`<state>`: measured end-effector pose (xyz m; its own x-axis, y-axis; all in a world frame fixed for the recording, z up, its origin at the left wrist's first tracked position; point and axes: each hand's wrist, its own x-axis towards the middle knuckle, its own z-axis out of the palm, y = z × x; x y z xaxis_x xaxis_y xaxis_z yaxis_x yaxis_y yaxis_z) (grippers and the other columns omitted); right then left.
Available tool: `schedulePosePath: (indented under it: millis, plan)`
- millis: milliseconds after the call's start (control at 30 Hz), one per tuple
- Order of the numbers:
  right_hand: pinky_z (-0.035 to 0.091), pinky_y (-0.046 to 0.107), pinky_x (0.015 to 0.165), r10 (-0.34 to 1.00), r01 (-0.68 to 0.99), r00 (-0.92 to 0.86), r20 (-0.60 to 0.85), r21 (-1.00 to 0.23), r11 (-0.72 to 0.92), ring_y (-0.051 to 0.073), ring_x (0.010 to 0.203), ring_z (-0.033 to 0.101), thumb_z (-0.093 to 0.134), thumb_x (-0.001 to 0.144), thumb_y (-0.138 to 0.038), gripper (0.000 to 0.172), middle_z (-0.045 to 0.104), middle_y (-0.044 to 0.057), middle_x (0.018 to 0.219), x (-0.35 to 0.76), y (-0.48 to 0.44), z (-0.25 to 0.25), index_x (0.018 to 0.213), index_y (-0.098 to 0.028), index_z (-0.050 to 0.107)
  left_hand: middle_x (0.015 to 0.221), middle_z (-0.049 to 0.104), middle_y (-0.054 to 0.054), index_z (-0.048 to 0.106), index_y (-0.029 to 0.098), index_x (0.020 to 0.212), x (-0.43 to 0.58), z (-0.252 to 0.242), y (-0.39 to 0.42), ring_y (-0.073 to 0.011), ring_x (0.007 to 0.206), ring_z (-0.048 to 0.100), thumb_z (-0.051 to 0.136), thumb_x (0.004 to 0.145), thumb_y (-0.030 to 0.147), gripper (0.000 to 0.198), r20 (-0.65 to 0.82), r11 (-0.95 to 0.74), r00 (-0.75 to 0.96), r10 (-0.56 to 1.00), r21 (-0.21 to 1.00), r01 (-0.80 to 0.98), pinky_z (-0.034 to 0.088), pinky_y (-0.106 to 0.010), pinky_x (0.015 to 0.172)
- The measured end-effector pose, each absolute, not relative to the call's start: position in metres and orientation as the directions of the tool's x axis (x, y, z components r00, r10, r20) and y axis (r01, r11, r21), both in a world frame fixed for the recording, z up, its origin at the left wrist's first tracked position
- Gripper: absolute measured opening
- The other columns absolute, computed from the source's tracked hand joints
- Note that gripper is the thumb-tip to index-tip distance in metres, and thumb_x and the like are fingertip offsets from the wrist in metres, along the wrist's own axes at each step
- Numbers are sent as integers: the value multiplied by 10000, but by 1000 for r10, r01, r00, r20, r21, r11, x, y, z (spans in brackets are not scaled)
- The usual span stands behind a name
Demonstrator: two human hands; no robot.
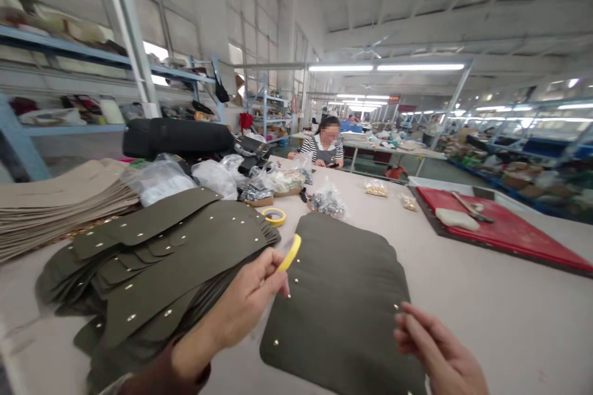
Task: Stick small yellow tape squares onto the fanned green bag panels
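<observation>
A dark olive panel [340,296] with rounded corners and small metal studs lies flat on the table in front of me. My left hand [248,293] is closed over its left edge, pinching a short strip of yellow tape [290,253] that sticks up from the fingers. My right hand [435,345] is at the panel's right edge, thumb and fingers pinched together beside a shiny stud [396,307]. Whatever those fingertips hold, if anything, is hidden. Left of the panel are piles of matching olive pieces [185,259] with metal fittings. Beyond them sits a yellow tape roll [274,217].
Brown sheets [60,188] are stacked at far left. Bags of small metal parts [328,200] stand behind the panel. A red board [500,228] with a mallet-like tool [470,205] lies at right. A co-worker [327,145] sits across the table.
</observation>
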<state>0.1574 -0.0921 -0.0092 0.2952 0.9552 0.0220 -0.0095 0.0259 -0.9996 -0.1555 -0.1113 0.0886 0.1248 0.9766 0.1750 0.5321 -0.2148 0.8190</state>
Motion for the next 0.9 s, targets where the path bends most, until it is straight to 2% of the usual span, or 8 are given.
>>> schedulePosePath:
  millis: [67, 167, 300, 400, 500, 600, 667, 900]
  plan:
    - [603, 331, 578, 987, -26, 137, 83, -996, 87, 218, 666, 682, 716, 695, -528, 481, 728, 108, 880, 134, -99, 13, 1002, -157, 702, 722, 515, 19, 526, 197, 909, -125, 78, -116, -141, 724, 489, 386, 943, 473, 311, 109, -166, 238, 965, 958, 235, 395, -253, 743]
    - [592, 321, 621, 985, -9, 0, 171, -985, 171, 189, 760, 669, 651, 802, -439, 483, 670, 112, 1152, 111, -100, 30, 1228, -216, 607, 611, 414, 41, 531, 185, 946, -89, 59, -110, -143, 710, 460, 401, 940, 490, 332, 40, -37, 343, 938, 999, -17, 376, -257, 752]
    - [571, 344, 716, 984, 29, -74, 159, -986, 162, 191, 789, 655, 615, 838, -373, 429, 707, 74, 910, 119, -92, 32, 1220, -178, 609, 622, 452, 38, 565, 159, 910, -62, 49, -91, -110, 626, 410, 442, 937, 447, 314, 33, 8, 460, 887, 996, -85, 358, -247, 712]
    - [561, 346, 719, 978, 159, 28, 204, -967, 198, 177, 741, 648, 552, 876, -335, 406, 698, 56, 847, 142, -84, 29, 1250, -179, 581, 690, 560, 9, 547, 160, 901, -51, 49, -80, -123, 665, 483, 471, 923, 405, 257, 28, 3, 515, 857, 998, -58, 376, -249, 703]
    - [542, 348, 784, 948, 320, 73, 311, -907, 273, 176, 798, 645, 555, 881, -273, 336, 680, 54, 905, 161, -81, 32, 1206, -199, 598, 662, 538, 27, 517, 185, 840, -42, 48, -75, -123, 629, 477, 448, 930, 378, 224, 25, -95, 464, 886, 987, 129, 355, -240, 636]
    - [518, 347, 848, 918, 368, -107, 383, -842, 394, 189, 926, 623, 535, 887, -203, 290, 648, 68, 1026, 165, -83, 40, 1166, -218, 613, 642, 489, 45, 522, 200, 845, -34, 47, -74, -124, 610, 445, 413, 945, 351, 212, 100, -263, 404, 909, 890, 372, 320, -249, 615]
    - [503, 355, 876, 884, 389, -218, 413, -794, 467, 196, 987, 598, 510, 882, -149, 337, 623, 75, 1083, 161, -84, 45, 1198, -233, 592, 707, 524, 30, 533, 204, 892, -31, 46, -73, -138, 665, 469, 386, 954, 326, 201, 165, -355, 411, 896, 824, 442, 335, -260, 648]
    - [496, 319, 877, 839, 445, -257, 480, -712, 544, 184, 1022, 576, 496, 899, -105, 275, 585, 77, 1079, 149, -90, 41, 1118, -231, 606, 799, 579, -10, 543, 194, 884, -29, 37, -74, -164, 760, 511, 344, 972, 258, 226, 330, -541, 443, 834, 648, 536, 388, -294, 726]
